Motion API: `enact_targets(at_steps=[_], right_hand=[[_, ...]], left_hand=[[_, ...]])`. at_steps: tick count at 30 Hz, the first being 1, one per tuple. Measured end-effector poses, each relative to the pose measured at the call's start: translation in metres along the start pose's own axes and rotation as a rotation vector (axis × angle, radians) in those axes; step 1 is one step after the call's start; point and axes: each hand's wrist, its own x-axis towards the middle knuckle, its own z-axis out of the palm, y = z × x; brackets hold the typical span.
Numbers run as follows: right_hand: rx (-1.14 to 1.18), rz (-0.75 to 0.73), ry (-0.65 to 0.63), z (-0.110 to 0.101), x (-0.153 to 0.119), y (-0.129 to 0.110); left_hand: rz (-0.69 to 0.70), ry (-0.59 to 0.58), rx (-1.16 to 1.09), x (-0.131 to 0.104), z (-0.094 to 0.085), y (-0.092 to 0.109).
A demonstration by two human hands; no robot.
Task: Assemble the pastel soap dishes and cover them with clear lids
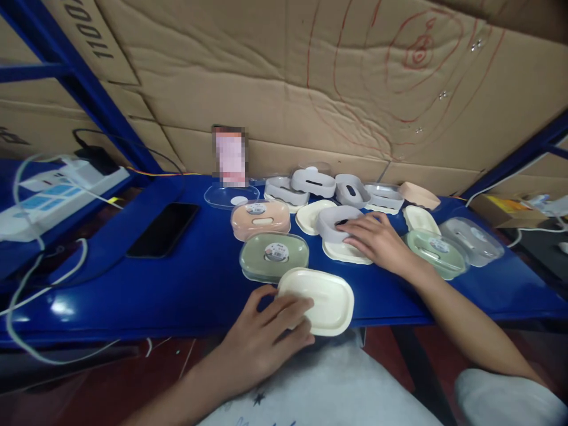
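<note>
My left hand (270, 331) grips a shallow cream tray (332, 299) at the table's front edge, with fingers across its face. My right hand (377, 239) is closed on a grey rounded box (331, 218) with an oval slot, fingertips at the slot. Part of that box is hidden by the fingers. Under it lies another cream tray (344, 253), and a third cream tray (308, 218) is just left of it. A green box with a clear cover (270, 260) and a peach box with a clear cover (252, 222) stand left of my hands.
Several grey slotted boxes (317, 182) line the back by the cardboard wall (248, 71). At right are a green covered box (432, 251), clear covers (474, 239) and a peach box (419, 194). Left are a black phone (163, 229), a propped phone (231, 155) and a power strip (57, 201).
</note>
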Motion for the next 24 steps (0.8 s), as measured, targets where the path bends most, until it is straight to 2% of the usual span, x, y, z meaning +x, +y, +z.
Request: enact_targets(at_steps=[4,6,8,17,24], right_hand=[[-0.058,-0.070,0.180,-0.013,0.001,-0.023],[-0.143,-0.100,0.166,-0.019,-0.001,-0.035],[-0.212,-0.111,0.096,-0.020,-0.004,-0.041],[-0.185,-0.054,-0.162,-0.009,-0.007,-0.024],[-0.147,0.058,-0.145,-0.019,-0.016,-0.006]], left_hand=[[0.104,-0.160,0.019,0.007,0.009,-0.001],[0.113,-0.222,0.000,0.011,0.014,-0.001],[0.093,-0.249,-0.014,0.013,0.018,-0.002],[-0.069,-0.163,-0.073,0.006,0.017,-0.005],[-0.117,-0.121,-0.072,0.003,0.011,-0.008]])
